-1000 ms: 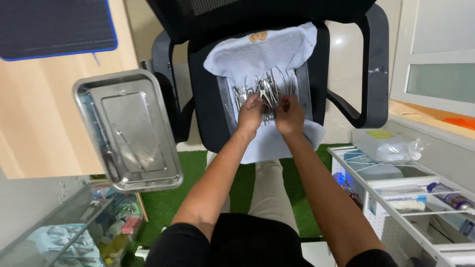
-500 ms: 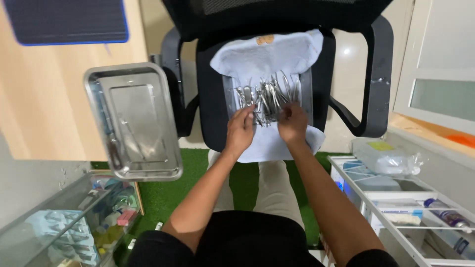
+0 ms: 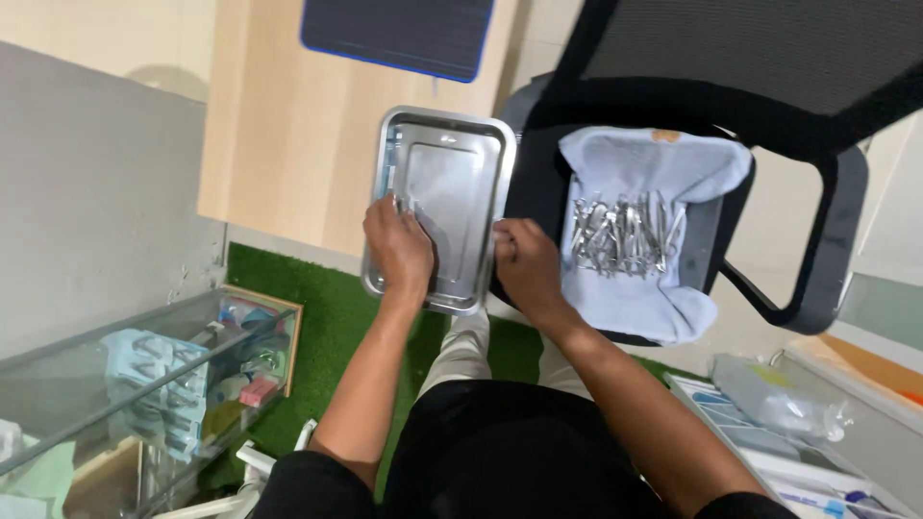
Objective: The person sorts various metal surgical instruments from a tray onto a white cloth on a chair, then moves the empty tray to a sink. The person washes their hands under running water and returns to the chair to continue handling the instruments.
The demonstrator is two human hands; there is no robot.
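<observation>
Chair (image 3: 817,192) carries the blue cloth (image 3: 654,173) and instrument pile (image 3: 623,235), which my hands have left. Steel tray (image 3: 452,183) now lies under my left hand (image 3: 399,250), fingers curled inside; my right hand (image 3: 524,264) grips its edge.

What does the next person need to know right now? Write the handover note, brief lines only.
Left hand: inside the steel tray, fingers bent over something small and metal; the grip itself is hidden.
Right hand: closed at the tray's right edge; contents not visible.
Tray: on the wooden desk, almost bare.
Instruments: a heap on the blue cloth on the chair seat.
Done: at most one piece in the tray.
Left: the heap on the cloth.
</observation>
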